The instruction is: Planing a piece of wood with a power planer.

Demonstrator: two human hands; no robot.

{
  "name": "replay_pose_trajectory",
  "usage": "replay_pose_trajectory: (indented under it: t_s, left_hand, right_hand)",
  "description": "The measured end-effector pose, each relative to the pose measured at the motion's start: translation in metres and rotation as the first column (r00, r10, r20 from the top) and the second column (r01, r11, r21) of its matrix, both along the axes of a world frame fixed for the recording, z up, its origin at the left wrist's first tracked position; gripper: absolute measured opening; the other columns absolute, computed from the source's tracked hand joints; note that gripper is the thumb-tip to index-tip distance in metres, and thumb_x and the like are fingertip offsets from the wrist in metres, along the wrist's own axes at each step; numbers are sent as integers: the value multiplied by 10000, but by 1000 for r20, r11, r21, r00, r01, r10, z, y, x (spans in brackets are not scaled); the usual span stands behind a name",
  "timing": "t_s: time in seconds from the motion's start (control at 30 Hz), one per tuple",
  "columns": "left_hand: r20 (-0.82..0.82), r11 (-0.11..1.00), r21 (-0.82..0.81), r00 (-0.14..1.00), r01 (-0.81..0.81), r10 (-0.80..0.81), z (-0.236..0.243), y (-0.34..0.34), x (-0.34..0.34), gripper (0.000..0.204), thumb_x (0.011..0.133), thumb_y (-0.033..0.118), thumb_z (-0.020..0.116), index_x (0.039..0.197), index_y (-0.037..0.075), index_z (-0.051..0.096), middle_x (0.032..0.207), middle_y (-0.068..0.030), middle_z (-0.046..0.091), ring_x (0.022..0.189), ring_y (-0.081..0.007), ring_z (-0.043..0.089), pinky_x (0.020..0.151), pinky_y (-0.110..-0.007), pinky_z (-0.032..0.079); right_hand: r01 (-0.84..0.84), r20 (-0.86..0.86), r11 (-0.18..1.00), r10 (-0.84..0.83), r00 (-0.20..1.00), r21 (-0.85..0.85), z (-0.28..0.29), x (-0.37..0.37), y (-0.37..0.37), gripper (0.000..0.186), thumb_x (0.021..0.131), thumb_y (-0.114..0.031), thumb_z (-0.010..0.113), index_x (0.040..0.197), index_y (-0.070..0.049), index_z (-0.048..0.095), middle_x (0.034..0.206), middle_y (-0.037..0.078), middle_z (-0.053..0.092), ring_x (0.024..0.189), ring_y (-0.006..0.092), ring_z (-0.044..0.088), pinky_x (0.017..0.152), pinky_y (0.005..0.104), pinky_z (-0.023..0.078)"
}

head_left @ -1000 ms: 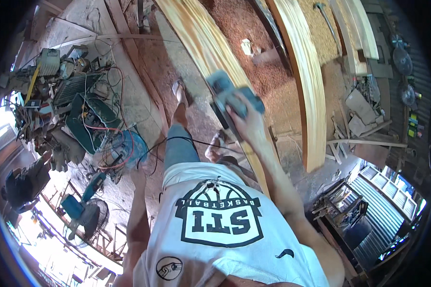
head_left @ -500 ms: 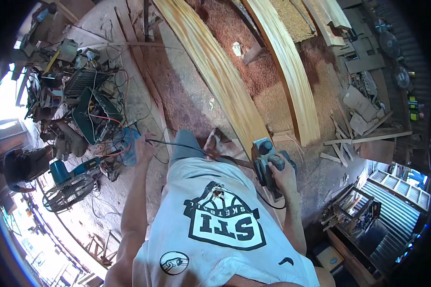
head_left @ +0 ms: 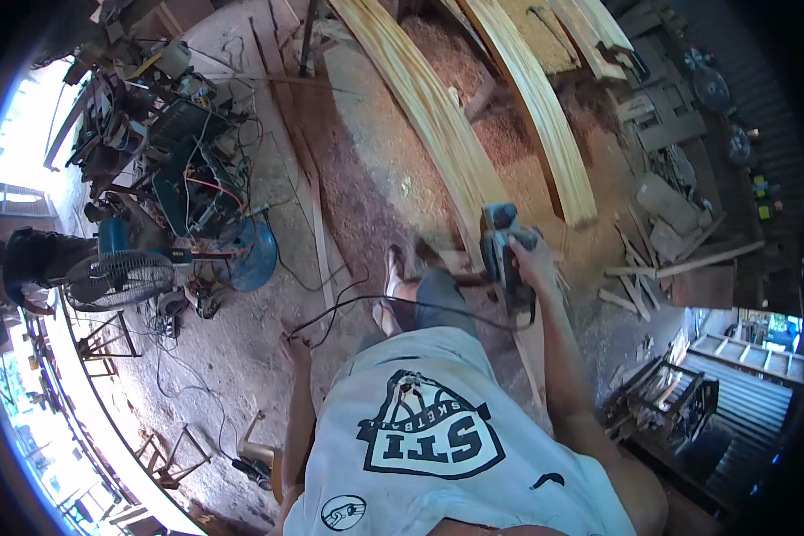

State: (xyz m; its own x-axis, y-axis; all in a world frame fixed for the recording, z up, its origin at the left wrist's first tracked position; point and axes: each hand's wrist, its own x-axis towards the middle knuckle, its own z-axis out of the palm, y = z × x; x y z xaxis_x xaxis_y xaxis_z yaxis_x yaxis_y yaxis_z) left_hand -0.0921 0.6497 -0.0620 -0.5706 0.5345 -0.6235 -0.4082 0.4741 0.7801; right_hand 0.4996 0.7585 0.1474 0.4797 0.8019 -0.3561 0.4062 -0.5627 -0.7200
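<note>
My right hand (head_left: 534,264) is closed round the handle of a dark electric planer (head_left: 498,248). The planer is at the near end of a long, pale wooden plank (head_left: 438,125) with streaky grain; whether its base touches the wood I cannot tell. To the left, beside my waist, my left hand (head_left: 297,348) grips a black power cord (head_left: 393,298). The cord loops up from that hand and sags across in front of my legs to the planer's rear.
Right of the plank lies a second thick plank (head_left: 549,125), with reddish shavings (head_left: 500,138) between them. A standing fan (head_left: 121,279), a blue round tub (head_left: 252,255) and piled tools are at left, near another person (head_left: 40,263). Offcuts (head_left: 683,263) lie at right.
My left hand has come down nearer my hip, still with the cord, which now loops wider. My legs have shifted and both feet show. The planer stays near the plank's end.
</note>
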Motion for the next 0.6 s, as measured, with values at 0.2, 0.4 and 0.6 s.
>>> replay_pose_trajectory:
  t_s: [0.2, 0.4, 0.6]
  left_hand:
    - [-267, 959, 115, 938, 261, -223, 41, -123, 2, 413, 1012, 97, 423, 1316, -30, 672, 683, -44, 567, 482, -140, 537, 445, -282, 455]
    - [-265, 957, 58, 929, 284, -260, 41, -141, 18, 482, 1144, 351, 442, 1419, 6, 639, 607, -8, 528, 472, -111, 510, 431, -264, 415]
    - [-301, 880, -45, 833, 474, -464, 39, -189, 60, 493, 1154, 363, 414, 1134, 6, 753, 606, -10, 533, 488, -114, 529, 444, -277, 446]
  right_hand:
    - [-32, -2, 996, 33, 999, 85, -12, -10, 1, 346, 1018, -362, 746, 1209, -73, 730, 701, 24, 671, 517, 147, 615, 470, 341, 456]
    - [-163, 96, 969, 147, 984, 185, -38, 21, -16, 434, 972, -402, 778, 1256, -75, 755, 893, 171, 774, 822, 311, 765, 773, 439, 591]
    - [-290, 180, 941, 260, 949, 171, -45, 61, -127, 549, 964, -445, 781, 1374, -87, 706, 1172, 280, 764, 1128, 450, 739, 979, 496, 577]
